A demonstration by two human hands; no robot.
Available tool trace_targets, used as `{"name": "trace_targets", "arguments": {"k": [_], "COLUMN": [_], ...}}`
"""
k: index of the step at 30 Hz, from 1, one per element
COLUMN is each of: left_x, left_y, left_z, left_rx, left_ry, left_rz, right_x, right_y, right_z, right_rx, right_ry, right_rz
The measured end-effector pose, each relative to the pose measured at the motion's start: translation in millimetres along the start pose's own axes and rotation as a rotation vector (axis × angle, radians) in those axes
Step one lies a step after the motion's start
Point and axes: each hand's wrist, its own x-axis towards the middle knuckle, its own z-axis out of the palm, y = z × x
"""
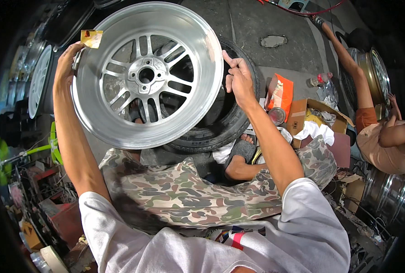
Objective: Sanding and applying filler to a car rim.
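A silvery alloy wheel rim (183,116) is propped tilted in front of me, its spokes and centre hole facing up. Against its upper left edge is my left hand (68,62), with a small yellow card (93,42) pinched at the fingertips. The card carries a reddish-brown dab. My right hand (241,82) is at the rim's right edge, index finger stretched out and the other fingers curled, holding nothing. A dull beige-pink smear (213,42) marks the rim near that finger. Under the rim lies a black tire (245,113), partly hidden.
To the right are an orange packet (280,93), a round tin (277,115), a cardboard box (298,116) with rags and a plastic bottle (320,79). Another person (384,139) sits at far right beside a gold wheel (368,79). A green fan (52,143) and cluttered tools stand left.
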Motion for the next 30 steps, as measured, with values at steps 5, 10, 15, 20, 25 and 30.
{"name": "trace_targets", "arguments": {"k": [5, 10, 15, 20, 25, 30], "left_x": [-3, -6, -11, -8, -33, -39], "left_y": [4, 8, 17, 18, 47, 47], "left_z": [10, 9, 16, 0, 60, 60], "left_rx": [0.026, 0.031, 0.063, 0.127, 0.139, 0.175], "left_ry": [0.022, 0.032, 0.049, -0.051, -0.126, -0.111], "left_rz": [0.003, 0.019, 0.037, 0.031, 0.187, 0.35], "right_x": [7, 21, 38, 39, 28, 30], "right_y": [-7, -11, -32, -52, -92, -116], "right_z": [-8, -20, -27, -14, 50, 140], "right_rx": [-0.396, -0.736, -0.807, -0.851, -0.775, -0.794], "right_ry": [0.023, -0.019, 0.042, 0.029, -0.161, -0.444], "right_rz": [-0.078, -0.197, -0.219, -0.452, -0.576, -0.754]}}
